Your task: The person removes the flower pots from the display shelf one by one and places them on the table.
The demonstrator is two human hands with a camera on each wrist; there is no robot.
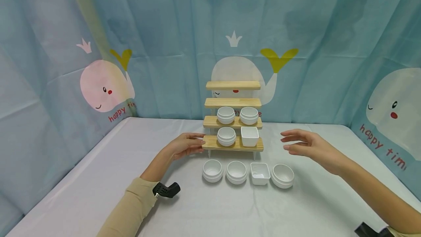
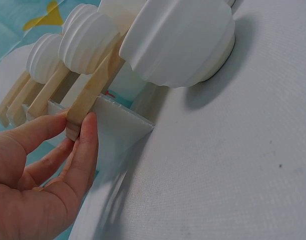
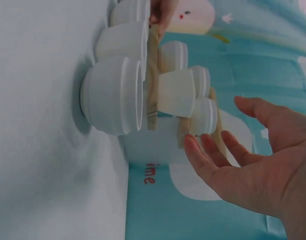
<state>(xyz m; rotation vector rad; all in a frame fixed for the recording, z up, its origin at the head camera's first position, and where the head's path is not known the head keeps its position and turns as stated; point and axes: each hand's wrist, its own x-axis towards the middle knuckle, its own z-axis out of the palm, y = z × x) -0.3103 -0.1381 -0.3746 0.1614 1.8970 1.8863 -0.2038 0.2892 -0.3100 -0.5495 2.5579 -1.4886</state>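
Observation:
A four-step display stand with pale wooden boards and clear supports stands on the white table. My left hand pinches the left end of its lowest board between thumb and fingers. On that board sit a round white bowl and a square white bowl. Two round bowls rest on the second board; the upper two boards carry nothing. To the right of the stand, my right hand hovers with fingers relaxed and apart, holding nothing.
In front of the stand is a row of white bowls: two round ones, a square one and another round one at the right end. A blue curtain with whale prints hangs behind the table.

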